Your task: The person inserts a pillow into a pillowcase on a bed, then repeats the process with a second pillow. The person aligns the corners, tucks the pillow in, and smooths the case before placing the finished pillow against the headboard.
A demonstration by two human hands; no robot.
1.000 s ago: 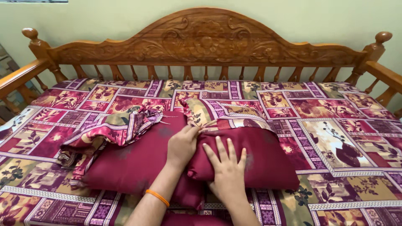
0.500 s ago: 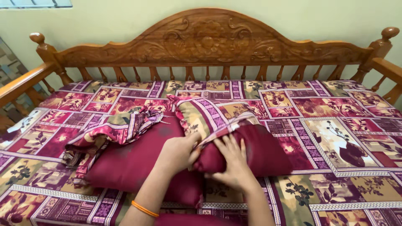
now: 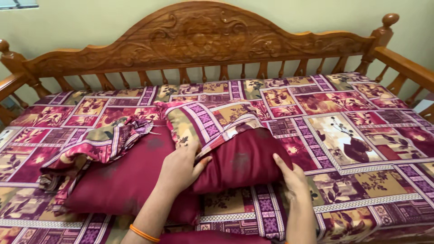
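Both hands on the right-hand dark maroon pillow (image 3: 242, 163), which lies on the patchwork-print maroon bedsheet (image 3: 361, 149) near the middle of the carved wooden daybed (image 3: 199, 38), its matching patterned pillowcase (image 3: 212, 119) bunched over the far end. The left hand (image 3: 181, 169) is curled at the pillow's left edge, fingers pinching where case meets pillow. The right hand (image 3: 294, 176) cups the right corner, fingers wrapped under it.

To do this well, I'd judge: grip the case hem, not only the stuffing, hold both sides level, and draw the cloth evenly so no corner bunches.

A second maroon pillow (image 3: 122, 180) lies just beside it on the left, touching, with its own case (image 3: 99, 144) crumpled at the top. The right fingertips are tucked out of sight, and another maroon shape is cut off at the bottom edge.
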